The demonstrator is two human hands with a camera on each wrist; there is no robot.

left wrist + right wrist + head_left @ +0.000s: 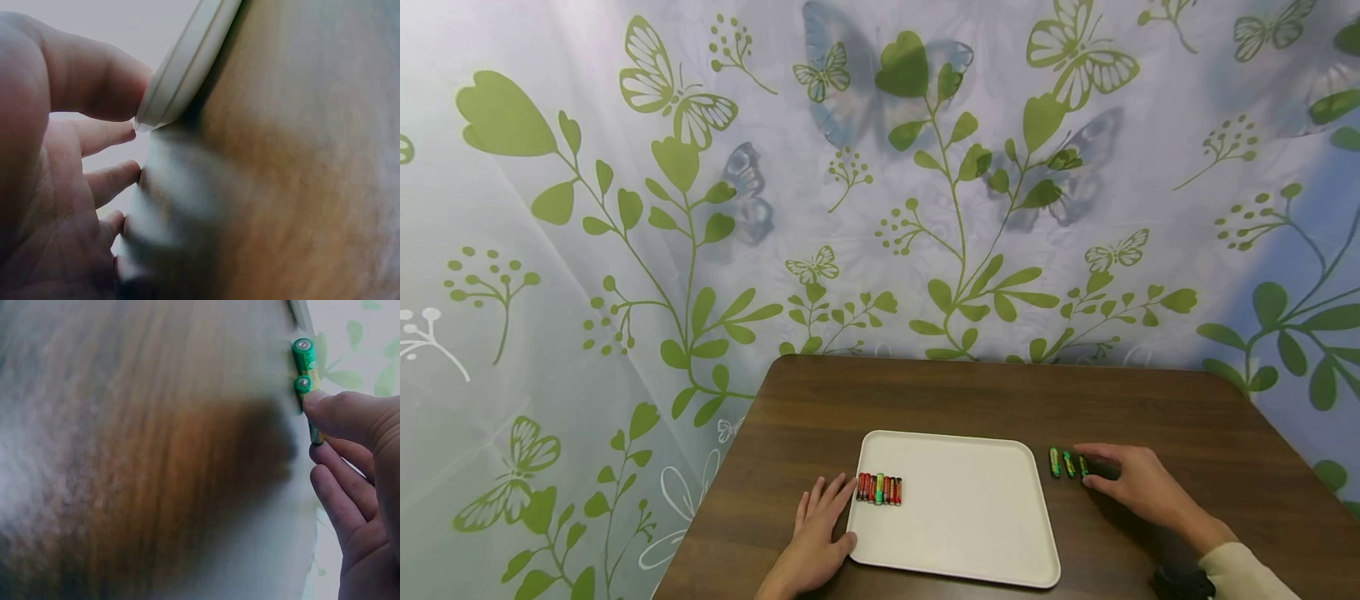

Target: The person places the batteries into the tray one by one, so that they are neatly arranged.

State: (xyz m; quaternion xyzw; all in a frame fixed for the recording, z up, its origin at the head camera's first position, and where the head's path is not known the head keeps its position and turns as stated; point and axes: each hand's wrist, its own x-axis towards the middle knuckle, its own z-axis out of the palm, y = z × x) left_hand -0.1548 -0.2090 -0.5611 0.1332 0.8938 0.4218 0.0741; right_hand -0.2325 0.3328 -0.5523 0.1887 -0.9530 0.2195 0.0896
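My right hand [1138,483] pinches a green battery [1083,466] between thumb and forefinger, right of the tray. Two more green batteries stand out just left of it on the table, one [1055,462] nearest the tray and one [1068,464] in the middle. In the right wrist view the thumb partly covers the batteries. My left hand [816,533] rests with fingers spread at the left edge of the white tray [962,517], its thumb touching the rim. Inside the tray, by that edge, lies a row of red-and-black batteries [892,491] with a green battery [879,489] among them.
A brown wooden table [1000,392] bears everything. Behind it and to the left hangs a pale curtain [865,275] printed with green leaves and butterflies. A dark object [1183,582] sits beneath the right wrist, partly cut off by the frame.
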